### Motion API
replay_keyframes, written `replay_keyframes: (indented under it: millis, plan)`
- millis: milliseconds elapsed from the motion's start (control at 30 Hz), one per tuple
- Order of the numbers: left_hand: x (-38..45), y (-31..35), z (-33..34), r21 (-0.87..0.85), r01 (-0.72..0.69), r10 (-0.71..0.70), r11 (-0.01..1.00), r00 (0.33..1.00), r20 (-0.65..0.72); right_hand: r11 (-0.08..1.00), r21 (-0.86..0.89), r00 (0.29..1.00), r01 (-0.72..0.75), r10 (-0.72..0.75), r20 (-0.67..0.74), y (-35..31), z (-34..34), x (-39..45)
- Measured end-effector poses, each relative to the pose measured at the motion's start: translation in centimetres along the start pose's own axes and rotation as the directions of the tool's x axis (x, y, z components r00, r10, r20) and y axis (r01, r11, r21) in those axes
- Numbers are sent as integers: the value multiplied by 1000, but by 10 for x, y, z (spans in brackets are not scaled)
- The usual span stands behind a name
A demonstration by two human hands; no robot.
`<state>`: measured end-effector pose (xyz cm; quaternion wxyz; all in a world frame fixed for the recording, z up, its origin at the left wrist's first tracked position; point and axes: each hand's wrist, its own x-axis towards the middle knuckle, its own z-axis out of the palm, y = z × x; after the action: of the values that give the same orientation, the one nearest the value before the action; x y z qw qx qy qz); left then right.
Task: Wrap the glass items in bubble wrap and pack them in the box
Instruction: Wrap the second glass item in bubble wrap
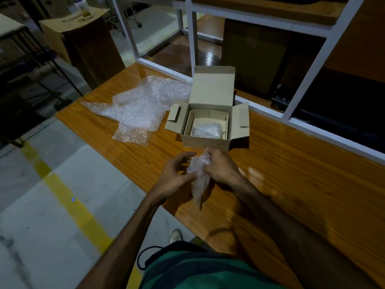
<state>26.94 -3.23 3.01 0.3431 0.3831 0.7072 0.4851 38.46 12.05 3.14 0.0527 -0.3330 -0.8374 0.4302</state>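
Bubble-wrapped bundle (199, 174) sits between both hands, just above the table (291, 167) edge, directly in front of the box (208, 122) — box lies straight ahead, near. Bundle's long axis runs roughly toward/away from the person, loose tail pointing back toward the body. Right hand (221, 166) grips the upper part w/ curled fingers; left hand (176, 174) has fingers half-curled, pinching the wrap's left side. Can't tell what glass is inside. Right hand is nearer the box front wall. Lid stands upright at back, side flaps splayed — opening clear from above. One wrapped item (207, 131) already fills the front-right floor; room left behind it. Spare wrap sheets (141, 107) lie left of box.
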Motion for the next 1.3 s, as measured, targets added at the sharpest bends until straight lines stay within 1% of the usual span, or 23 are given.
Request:
replay_keyframes:
  millis: [100, 167, 233, 300, 367, 400, 467, 533, 600, 667, 733, 767, 867, 967, 1033, 1100, 1167, 1233, 1267, 1300]
  plan:
    - [5, 1, 7, -36, -28, 26, 999, 998, -52, 1000, 5, 1000, 22, -22, -12, -1, -1, -3]
    - [9, 1, 10, -82, -5, -3, 997, 995, -96, 999, 28, 999, 41, -40, -33, 1, 1, -5]
    - [13, -1, 11, -114, 36, -50, 993, 992, -115, 996, 70, 999, 52, -51, -19, 4, 1, -7]
    - [17, -4, 11, -131, 91, -108, 987, 986, -129, 979, 201, 998, 28, -37, 41, 10, 0, -9]
    - [20, -6, 9, -131, 119, -138, 984, 980, -143, 933, 358, 995, -28, -10, 101, 9, -3, -14]
    - [22, -7, 9, -125, 125, -143, 984, 979, -146, 913, 408, 995, -35, -8, 103, 9, -3, -16]
    - [24, -5, 11, -103, 127, -142, 987, 979, -146, 892, 451, 998, -26, -6, 69, 8, -1, -19]
    - [25, -2, 14, -92, 136, -148, 986, 979, -139, 895, 445, 1000, -16, 7, 22, 8, 2, -19]
    - [26, -1, 13, -124, 163, -177, 979, 978, -109, 916, 400, 999, -13, 24, -23, 10, 3, -16]
    - [21, -1, 7, -187, 173, -186, 967, 981, -54, 941, 339, 999, 0, 16, -44, 10, 2, -13]
    - [13, -4, -1, -213, 154, -152, 965, 988, 21, 952, 305, 999, 10, 5, -49, 10, 3, -11]
    - [7, -6, -4, -191, 135, -124, 972, 990, 71, 951, 308, 999, 15, -1, -43, 11, 4, -10]
    - [-5, -8, -2, -13, 90, -85, 996, 974, 211, 962, 263, 997, 72, -59, -59, 13, 8, -8]
    - [-7, -8, 8, 84, 36, -56, 996, 966, 254, 980, 168, 990, 108, -90, -108, 13, 10, -9]
    - [-6, -6, 14, 102, 13, -39, 995, 967, 252, 983, 141, 989, 120, -106, -102, 14, 11, -11]
    - [-5, -8, 18, 101, 19, -40, 995, 976, 212, 987, 116, 992, 115, -109, -58, 14, 7, -13]
    - [-7, -10, 20, 86, 23, -34, 996, 991, 126, 990, 83, 993, 111, -114, 24, 12, 0, -15]
    - [-9, -11, 21, 61, 47, -49, 997, 998, 39, 989, 103, 987, 104, -116, 112, 9, -9, -17]
    - [-9, -11, 21, 71, 70, -70, 995, 998, 2, 988, 120, 983, 95, -112, 146, 8, -12, -18]
    - [-10, -12, 21, 89, 97, -95, 991, 995, -24, 988, 121, 982, 93, -111, 151, 9, -14, -19]
